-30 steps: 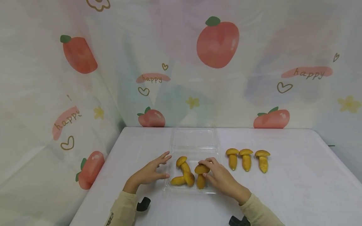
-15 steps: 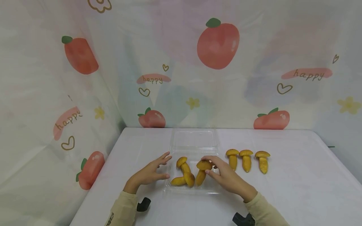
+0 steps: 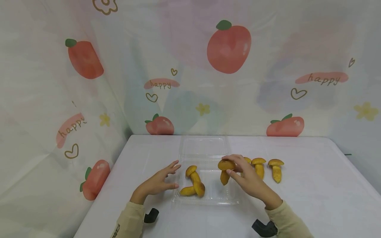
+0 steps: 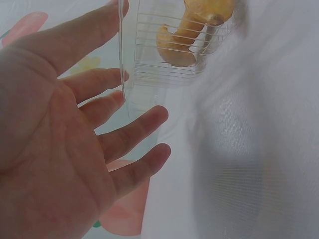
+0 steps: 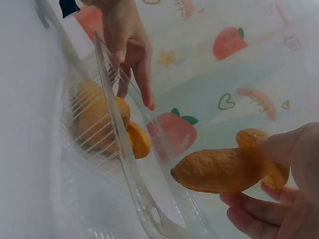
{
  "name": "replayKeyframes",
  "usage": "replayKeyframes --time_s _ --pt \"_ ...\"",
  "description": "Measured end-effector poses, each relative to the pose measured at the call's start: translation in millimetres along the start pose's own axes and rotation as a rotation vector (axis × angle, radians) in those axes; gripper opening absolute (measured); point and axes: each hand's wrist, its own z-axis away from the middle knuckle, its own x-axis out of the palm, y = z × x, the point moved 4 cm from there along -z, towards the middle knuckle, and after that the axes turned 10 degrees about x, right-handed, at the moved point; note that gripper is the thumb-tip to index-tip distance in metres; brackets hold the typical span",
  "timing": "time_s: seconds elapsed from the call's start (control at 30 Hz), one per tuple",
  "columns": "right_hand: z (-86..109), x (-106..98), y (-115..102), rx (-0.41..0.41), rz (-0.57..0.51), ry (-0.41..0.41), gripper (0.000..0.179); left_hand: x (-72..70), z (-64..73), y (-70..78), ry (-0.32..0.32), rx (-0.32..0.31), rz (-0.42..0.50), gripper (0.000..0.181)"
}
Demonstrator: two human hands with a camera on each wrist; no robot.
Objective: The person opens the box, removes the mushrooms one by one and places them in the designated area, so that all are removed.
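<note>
My right hand (image 3: 248,180) pinches a yellow-brown mushroom (image 3: 225,167) by its cap between thumb and fingers, stem pointing down, over the right part of a clear plastic clamshell box (image 3: 212,193). In the right wrist view the held mushroom (image 5: 214,170) appears outside the box's wall. Two more mushrooms lie in the left half of the box, one (image 3: 193,173) overlapping the other (image 3: 187,190). My left hand (image 3: 157,181) has its fingers spread at the box's left edge; in the left wrist view the fingertips (image 4: 123,75) are right at the rim.
The box's lid (image 3: 205,145) lies folded back toward the rear wall. Right of the box, mushrooms (image 3: 258,167) (image 3: 276,170) stand in a row on the white table (image 3: 312,185), one partly hidden behind my right hand. A printed curtain (image 3: 190,109) closes off the back and left.
My right hand has lifted the mushroom from the box and carried it right and upward, now overlapping the row of mushrooms. The left hand has stayed in place.
</note>
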Motion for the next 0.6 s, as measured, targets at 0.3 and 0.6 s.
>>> replayKeyframes --time_s 0.3,0.6 --pt "2.5 -14.8 6.0 0.021 -0.037 0.012 0.036 -0.1 0.1 -2.2 -0.002 0.021 -0.009 0.076" --pt "5.0 -28.5 5.1 -0.018 -0.021 0.063 0.039 0.6 0.7 -1.4 -0.004 0.008 -0.010 0.076"
